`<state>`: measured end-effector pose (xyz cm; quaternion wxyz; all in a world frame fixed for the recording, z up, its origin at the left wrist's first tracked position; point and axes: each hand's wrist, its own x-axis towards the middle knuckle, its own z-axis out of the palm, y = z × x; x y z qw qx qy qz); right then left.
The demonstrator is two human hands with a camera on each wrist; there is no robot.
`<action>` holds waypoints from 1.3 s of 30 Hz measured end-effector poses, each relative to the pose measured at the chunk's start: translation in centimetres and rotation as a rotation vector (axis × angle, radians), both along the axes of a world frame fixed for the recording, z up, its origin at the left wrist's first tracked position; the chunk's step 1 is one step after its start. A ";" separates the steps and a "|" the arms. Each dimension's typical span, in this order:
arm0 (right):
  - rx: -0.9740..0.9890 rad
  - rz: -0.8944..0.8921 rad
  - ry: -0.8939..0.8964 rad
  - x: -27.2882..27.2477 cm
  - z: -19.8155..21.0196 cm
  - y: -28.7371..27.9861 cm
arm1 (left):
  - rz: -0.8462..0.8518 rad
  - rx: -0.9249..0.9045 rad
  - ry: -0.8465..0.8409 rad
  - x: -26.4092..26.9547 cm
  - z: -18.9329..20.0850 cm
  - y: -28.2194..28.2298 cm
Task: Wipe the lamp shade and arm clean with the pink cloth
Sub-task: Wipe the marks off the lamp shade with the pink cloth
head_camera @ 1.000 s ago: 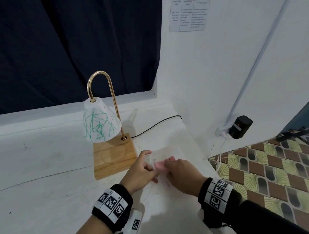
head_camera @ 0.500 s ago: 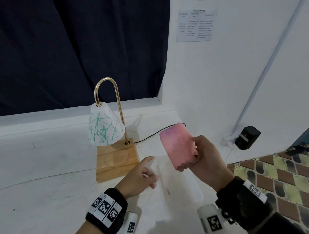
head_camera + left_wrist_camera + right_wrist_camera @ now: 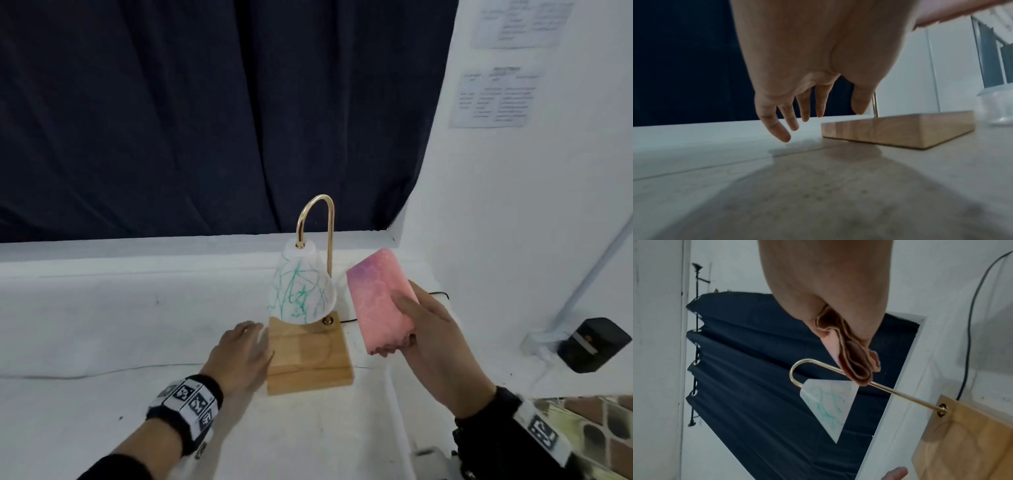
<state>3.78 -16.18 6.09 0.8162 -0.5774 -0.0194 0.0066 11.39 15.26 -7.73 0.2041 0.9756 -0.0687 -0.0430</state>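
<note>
Left hand [image 3: 239, 353]: fingers relaxed, empty, beside the wooden base [image 3: 308, 356].
Lamp shade [image 3: 301, 291]: hung from the gold arm [image 3: 317, 219], green scribbles unwiped.
Pink cloth [image 3: 380, 301]: folded, pinched by right hand [image 3: 435, 346].
Risk: wiping could tip the lamp (base unheld).

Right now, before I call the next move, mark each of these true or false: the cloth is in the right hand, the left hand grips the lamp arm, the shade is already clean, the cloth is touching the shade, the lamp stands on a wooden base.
1. The right hand holds the pink cloth. True.
2. The left hand grips the lamp arm. False: it is open, beside the wooden base.
3. The shade is clean. False: green scribbles cover it.
4. The cloth touches the shade. False: a gap separates them.
5. The lamp stands on a wooden base. True.
</note>
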 end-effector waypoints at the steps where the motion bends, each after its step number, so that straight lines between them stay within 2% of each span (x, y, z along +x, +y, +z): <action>1: -0.016 -0.024 -0.013 0.2 -0.1 0.6 | -0.001 0.035 0.040 1.0 -0.3 0.0; 5: -0.061 -0.080 -0.067 0.6 -0.1 2.4 | -0.144 0.146 0.154 3.4 -0.4 -1.0; 8: -0.092 -0.081 -0.115 0.3 0.4 3.6 | -0.209 0.268 0.158 3.8 0.0 -1.8; 19: -0.287 -0.193 -0.277 -0.8 0.2 4.7 | -0.293 0.362 0.074 0.1 0.9 -2.6; 24: -0.416 -0.236 -0.437 -1.4 1.0 5.5 | -0.341 0.461 0.145 -3.0 1.1 -3.4; 27: -0.603 -0.197 -0.502 -0.7 0.6 6.6 | -0.304 0.381 0.188 -4.4 0.7 -3.9; 30: -0.757 -0.082 -0.541 0.2 -0.5 8.2 | -0.272 0.341 0.207 -4.7 0.6 -4.0; 36: -0.888 -0.093 -0.639 -0.2 -3.3 9.1 | -0.271 0.327 0.221 -4.5 0.5 -3.8; 39: -0.882 -0.092 -0.635 0.0 -3.7 9.0 | -0.268 0.313 0.236 -4.6 0.6 -3.8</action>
